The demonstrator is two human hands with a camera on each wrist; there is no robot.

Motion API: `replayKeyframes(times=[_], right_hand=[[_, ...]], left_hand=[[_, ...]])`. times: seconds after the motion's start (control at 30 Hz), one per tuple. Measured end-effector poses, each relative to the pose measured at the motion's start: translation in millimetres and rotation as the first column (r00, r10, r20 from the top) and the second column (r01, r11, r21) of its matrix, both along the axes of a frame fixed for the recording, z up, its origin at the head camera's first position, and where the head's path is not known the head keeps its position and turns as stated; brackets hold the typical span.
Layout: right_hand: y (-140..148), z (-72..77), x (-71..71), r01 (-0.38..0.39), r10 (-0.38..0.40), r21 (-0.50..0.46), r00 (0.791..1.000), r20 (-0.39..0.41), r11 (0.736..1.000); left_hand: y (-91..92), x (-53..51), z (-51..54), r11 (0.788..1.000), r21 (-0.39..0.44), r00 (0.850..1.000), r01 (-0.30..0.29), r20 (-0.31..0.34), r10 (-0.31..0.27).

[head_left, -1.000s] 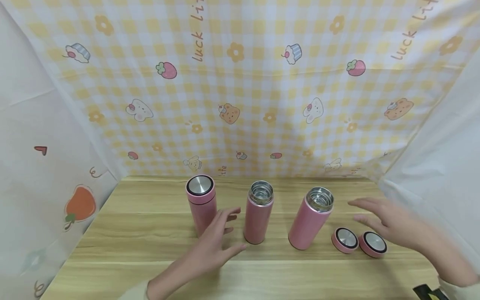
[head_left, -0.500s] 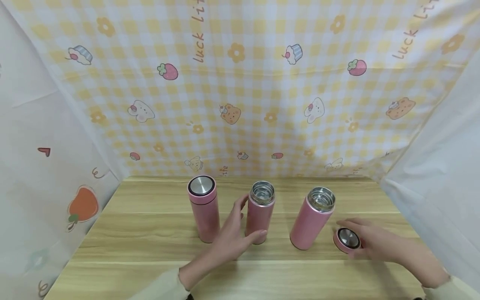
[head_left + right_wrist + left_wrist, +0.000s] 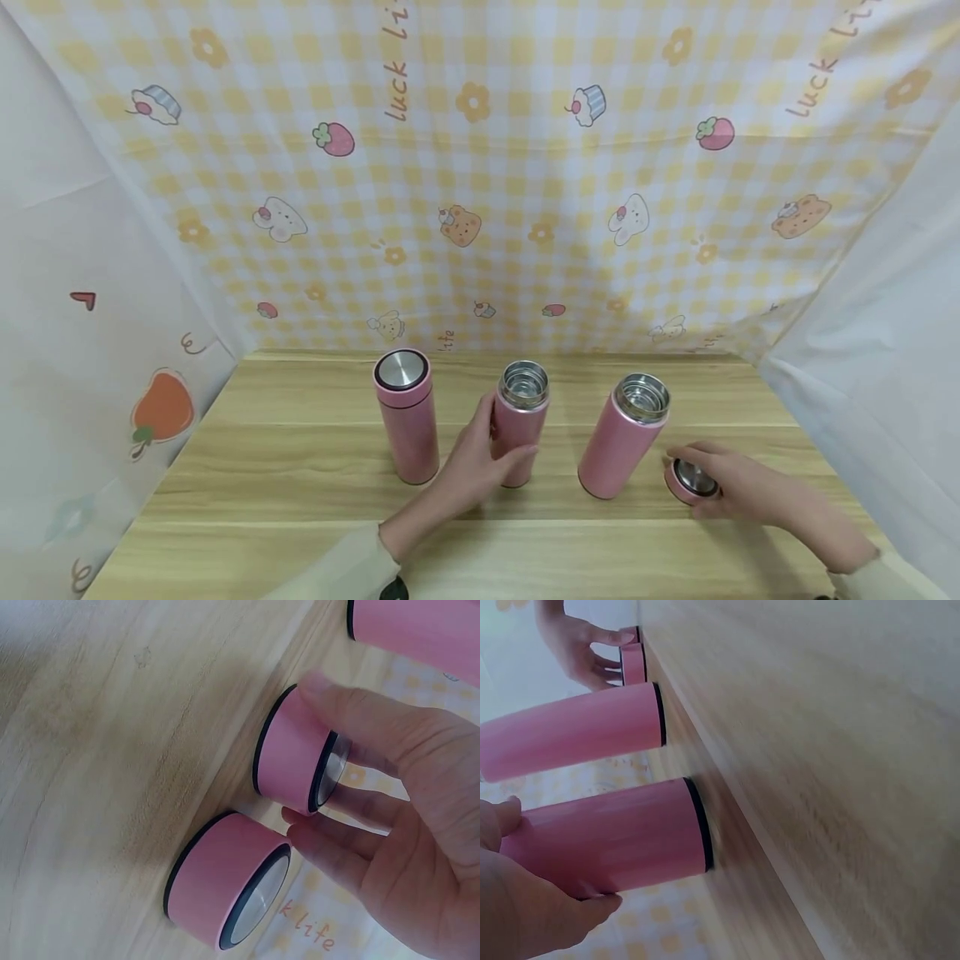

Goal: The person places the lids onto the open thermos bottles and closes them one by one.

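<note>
My left hand (image 3: 476,462) grips the middle pink thermos bottle (image 3: 517,437), thumb across its front and fingers around its left side. The bottle stands upright on the table, lidless, with its steel mouth showing. In the left wrist view its black base (image 3: 699,825) meets the wood. My right hand (image 3: 750,490) pinches a pink bottle lid (image 3: 681,490) lying on the table, its steel top facing up. In the right wrist view my thumb lies on that lid's near side, and a second lid (image 3: 225,877) sits beside it, hidden by the hand in the head view.
A second open pink bottle (image 3: 618,446) stands between the held bottle and the lids. To the left, a pink bottle with its lid on (image 3: 408,429) stands upright. Behind the wooden table (image 3: 285,467) hangs a yellow checked cloth (image 3: 540,175); white cloth flanks both sides.
My left hand has moved right from beside the lidded bottle and closed around the middle one. My right hand has come down and left onto the nearer lid, covering the other in the head view.
</note>
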State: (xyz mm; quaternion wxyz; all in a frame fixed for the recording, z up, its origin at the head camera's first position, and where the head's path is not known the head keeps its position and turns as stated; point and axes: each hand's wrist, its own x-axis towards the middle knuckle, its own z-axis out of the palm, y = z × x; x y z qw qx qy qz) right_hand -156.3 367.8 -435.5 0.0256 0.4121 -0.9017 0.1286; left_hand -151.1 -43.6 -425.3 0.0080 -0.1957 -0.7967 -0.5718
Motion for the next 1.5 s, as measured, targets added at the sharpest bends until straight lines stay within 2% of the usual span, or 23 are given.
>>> replayKeyframes(times=[0.3, 0.53, 0.73, 0.97, 1.2, 1.3, 1.4, 1.5], right_hand=[[-0.4, -5.5, -4.0, -0.041, 0.038, -0.043, 0.997, -0.065, 0.998], [-0.4, -2.7, -3.4, -0.05, 0.046, -0.045, 0.994, -0.095, 0.998], [-5.4, 7.7, 3.5, -0.043, 0.043, -0.006, 0.999, -0.003, 0.999], [-26.6, 18.5, 21.5, -0.074, 0.072, 0.018, 0.993, 0.098, 0.997], [-47.3, 27.8, 36.5, -0.085, 0.077, 0.065, 0.991, 0.112, 0.994], [-56.1, 29.8, 40.5, -0.094, 0.084, 0.063, 0.986, 0.144, 0.994], [-63.9, 30.0, 42.5, -0.134, 0.128, 0.03, 0.98, 0.153, 0.991], [-70.4, 30.2, 44.0, -0.177, 0.174, 0.01, 0.978, 0.117, 0.984]], left_hand=[[-0.7, -5.4, -3.1, 1.0, -0.015, 1.0, 0.024, -0.004, -0.024], [-1.8, -5.3, -3.8, 1.0, -0.006, 1.0, 0.025, -0.002, -0.025], [-1.7, -5.6, -3.6, 1.0, -0.014, 1.0, 0.017, 0.005, -0.017], [-2.1, -6.0, -5.2, 1.0, -0.006, 1.0, 0.028, 0.001, -0.028], [-3.3, -6.2, -5.4, 0.999, 0.0, 0.999, 0.038, -0.013, -0.038], [-3.5, -6.3, -5.6, 0.999, 0.005, 0.999, 0.04, -0.005, -0.04], [-3.5, -5.9, -6.0, 0.999, 0.011, 0.999, 0.045, -0.006, -0.045], [-3.5, -5.3, -6.2, 0.999, 0.014, 0.999, 0.052, -0.011, -0.052]])
